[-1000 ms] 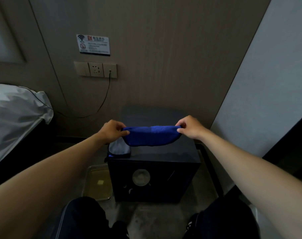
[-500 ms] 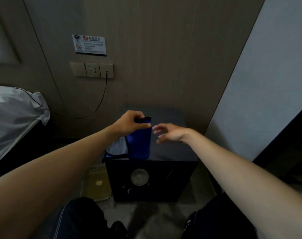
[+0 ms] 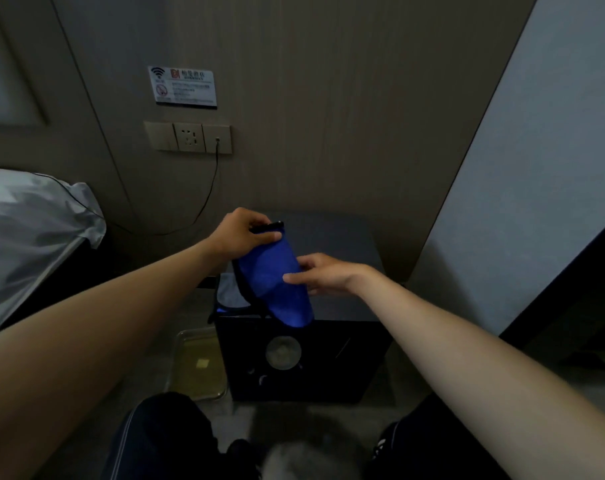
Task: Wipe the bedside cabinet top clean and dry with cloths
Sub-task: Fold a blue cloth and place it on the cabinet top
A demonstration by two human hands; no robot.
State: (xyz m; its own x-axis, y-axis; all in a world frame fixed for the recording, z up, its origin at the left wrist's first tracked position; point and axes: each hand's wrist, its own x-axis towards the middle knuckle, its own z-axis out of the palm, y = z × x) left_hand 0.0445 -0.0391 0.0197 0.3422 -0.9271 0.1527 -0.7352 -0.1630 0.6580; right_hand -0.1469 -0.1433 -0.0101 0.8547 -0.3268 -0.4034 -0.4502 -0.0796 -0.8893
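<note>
A blue cloth (image 3: 275,278) hangs folded above the front left of the dark bedside cabinet's top (image 3: 339,244). My left hand (image 3: 240,235) pinches its upper edge. My right hand (image 3: 320,275) has its fingers on the cloth's middle, thumb on the far side, holding the hanging part. A second, grey cloth (image 3: 230,292) lies on the cabinet's front left corner, partly hidden behind the blue one.
A yellowish tray (image 3: 197,365) lies on the floor left of the cabinet. A white pillow and bed (image 3: 27,230) are at the left. A wall socket with a black cable (image 3: 207,188) is above. A pale wall stands close on the right. My knees are at the bottom.
The cloth was stretched between both hands, then my right hand let go and it hung from my left. Now my right hand has taken the cloth's middle.
</note>
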